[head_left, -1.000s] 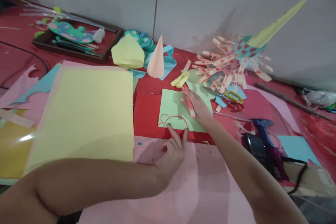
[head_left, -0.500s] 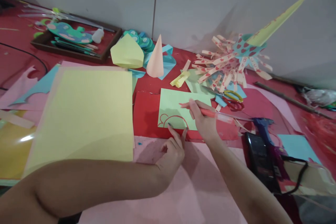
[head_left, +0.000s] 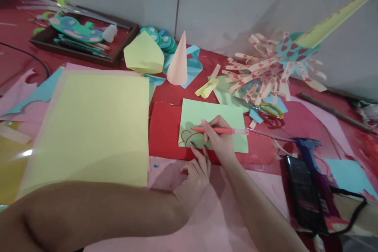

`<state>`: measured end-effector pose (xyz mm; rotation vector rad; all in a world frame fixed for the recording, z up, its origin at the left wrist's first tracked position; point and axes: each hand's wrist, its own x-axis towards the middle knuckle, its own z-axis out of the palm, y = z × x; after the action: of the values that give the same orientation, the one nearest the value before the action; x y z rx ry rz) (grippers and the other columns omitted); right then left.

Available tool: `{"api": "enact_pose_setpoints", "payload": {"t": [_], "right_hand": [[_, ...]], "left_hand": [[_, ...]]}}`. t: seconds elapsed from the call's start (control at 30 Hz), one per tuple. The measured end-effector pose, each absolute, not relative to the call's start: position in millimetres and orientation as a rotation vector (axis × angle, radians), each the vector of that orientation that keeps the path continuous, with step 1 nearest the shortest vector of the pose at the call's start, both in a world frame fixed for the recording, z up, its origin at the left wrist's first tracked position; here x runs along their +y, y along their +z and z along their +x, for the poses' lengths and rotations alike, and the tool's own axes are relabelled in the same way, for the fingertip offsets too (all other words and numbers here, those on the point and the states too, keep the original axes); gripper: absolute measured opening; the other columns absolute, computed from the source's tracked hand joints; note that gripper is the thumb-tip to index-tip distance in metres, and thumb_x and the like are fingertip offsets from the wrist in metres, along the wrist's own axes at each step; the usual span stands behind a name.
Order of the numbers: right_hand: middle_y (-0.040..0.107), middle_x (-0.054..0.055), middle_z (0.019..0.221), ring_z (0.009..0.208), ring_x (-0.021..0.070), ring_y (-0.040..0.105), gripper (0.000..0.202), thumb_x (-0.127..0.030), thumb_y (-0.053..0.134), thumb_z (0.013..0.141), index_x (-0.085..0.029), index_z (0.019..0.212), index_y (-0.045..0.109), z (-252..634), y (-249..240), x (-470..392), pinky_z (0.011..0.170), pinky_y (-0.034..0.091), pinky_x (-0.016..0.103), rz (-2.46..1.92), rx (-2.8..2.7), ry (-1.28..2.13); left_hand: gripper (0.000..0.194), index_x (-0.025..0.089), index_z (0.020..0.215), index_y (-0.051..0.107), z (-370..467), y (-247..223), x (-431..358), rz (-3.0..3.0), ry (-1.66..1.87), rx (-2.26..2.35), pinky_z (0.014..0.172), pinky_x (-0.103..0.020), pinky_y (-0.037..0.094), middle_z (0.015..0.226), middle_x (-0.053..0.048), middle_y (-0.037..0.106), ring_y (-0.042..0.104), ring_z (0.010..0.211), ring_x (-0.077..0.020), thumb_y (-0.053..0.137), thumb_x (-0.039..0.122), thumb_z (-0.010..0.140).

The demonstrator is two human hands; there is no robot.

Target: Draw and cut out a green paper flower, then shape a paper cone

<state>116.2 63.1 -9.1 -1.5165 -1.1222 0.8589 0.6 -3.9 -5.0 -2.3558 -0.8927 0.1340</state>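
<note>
Head view, clock centred on green paper, 12 = toward the wall. Green paper lies flat, mostly on red sheet. Red curved outline drawn at its 8 o'clock corner.

Right hand: closed, fingers pinched on red pen. Tip points to 9, right at the outline; ink contact can't be told.

Left hand: at 7, holding nothing, half open. Fingers extended to the paper's near edge, the others curled.

Around it: yellow sheet at 9. Dark tray at 10, with brushes and a white bottle in it. Peach cone upright at 11. Fringed paper piece with yellow spike at 2. Scissors at 3. Glue gun between 3 and 4, beside black phone at 4. Pale pink sheet at 6, under forearms.
</note>
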Motion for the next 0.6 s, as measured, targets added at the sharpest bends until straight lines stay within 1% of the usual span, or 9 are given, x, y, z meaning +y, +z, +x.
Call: {"api": "enact_pose_setpoints", "payload": {"t": [0.07, 0.13, 0.33, 0.53, 0.6], "right_hand": [[0.044, -0.008, 0.04, 0.039, 0.0084, 0.043, 0.038, -0.043, 0.062, 0.081, -0.021, 0.058, 0.041, 117.6, -11.4, 63.6, 0.048, 0.041, 0.023, -1.529, -1.155, 0.862], [0.044, -0.008, 0.04, 0.039, 0.0085, 0.043, 0.037, -0.042, 0.061, 0.082, -0.021, 0.058, 0.041, 118.2, -13.7, 64.0, 0.05, 0.041, 0.024, -1.518, -1.177, 0.87], [0.049, -0.007, 0.042, 0.04, 0.0086, 0.044, 0.036, -0.042, 0.06, 0.082, -0.021, 0.058, 0.041, 117.4, -13.2, 63.2, 0.047, 0.039, 0.023, -1.557, -1.186, 0.86], [0.045, -0.007, 0.04, 0.041, 0.0094, 0.045, 0.037, -0.042, 0.059, 0.082, -0.022, 0.058, 0.04, 117.9, -14.1, 62.7, 0.049, 0.041, 0.024, -1.533, -1.167, 0.891], [0.046, -0.007, 0.04, 0.04, 0.0087, 0.043, 0.037, -0.042, 0.06, 0.082, -0.021, 0.058, 0.04, 117.6, -13.8, 63.0, 0.048, 0.039, 0.024, -1.535, -1.158, 0.885]], "left_hand": [[0.031, 0.008, 0.103, 0.065, 1.1, -2.7, -3.7, -2.349, 0.122, -0.917, 0.044, -0.024, 0.042, 0.103, -0.018, 0.069, 0.053, 0.046, -0.0088, 0.046, 0.007, 0.079], [0.028, 0.008, 0.098, 0.066, 1.3, -1.0, -3.0, -2.346, 0.096, -0.929, 0.043, -0.023, 0.042, 0.101, -0.017, 0.07, 0.052, 0.045, -0.0086, 0.046, 0.006, 0.079], [0.025, 0.008, 0.096, 0.066, 0.6, -0.3, -2.8, -2.406, 0.08, -0.954, 0.044, -0.022, 0.043, 0.104, -0.016, 0.07, 0.052, 0.046, -0.0077, 0.049, 0.004, 0.078], [0.025, 0.008, 0.096, 0.066, 0.9, 1.2, -2.7, -2.395, 0.109, -0.939, 0.043, -0.023, 0.043, 0.103, -0.016, 0.07, 0.054, 0.047, -0.0087, 0.047, 0.005, 0.079], [0.026, 0.009, 0.096, 0.066, 1.1, 1.4, -2.4, -2.38, 0.116, -0.922, 0.043, -0.023, 0.043, 0.103, -0.016, 0.07, 0.054, 0.046, -0.0088, 0.047, 0.005, 0.079]]}}
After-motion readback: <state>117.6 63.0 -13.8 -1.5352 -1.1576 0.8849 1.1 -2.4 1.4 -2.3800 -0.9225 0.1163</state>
